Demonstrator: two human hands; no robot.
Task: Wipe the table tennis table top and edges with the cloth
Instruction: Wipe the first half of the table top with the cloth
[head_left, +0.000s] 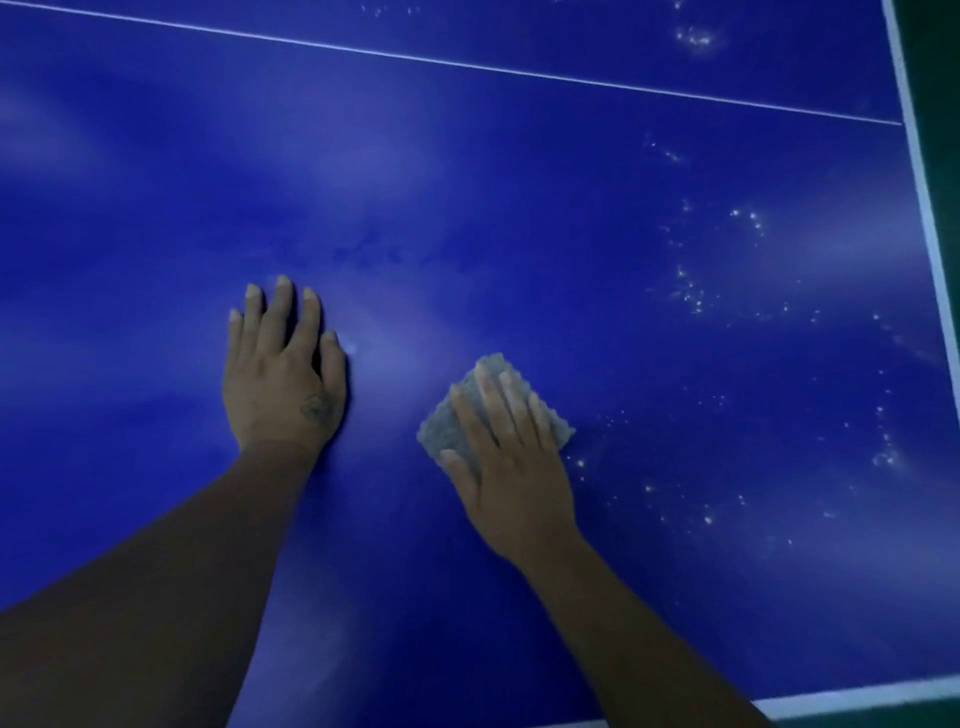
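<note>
**Cloth pressed flat on blue table top**

Presses a grey cloth (447, 426), just toward 6 o'clock of mid-frame, onto the table top (519, 182) with the right hand (509, 462), fingers straight and close together. Hides much of the cloth, leaving its far and left margins in sight. Rests the left hand (283, 379) flat at 9 o'clock of the cloth, apart from it, fingers straight, slightly spread. Pale specks (691, 299) from 1 to 4 o'clock: droplets or dust, too blurred to tell. Cuts both forearms off at the bottom edge.
</note>
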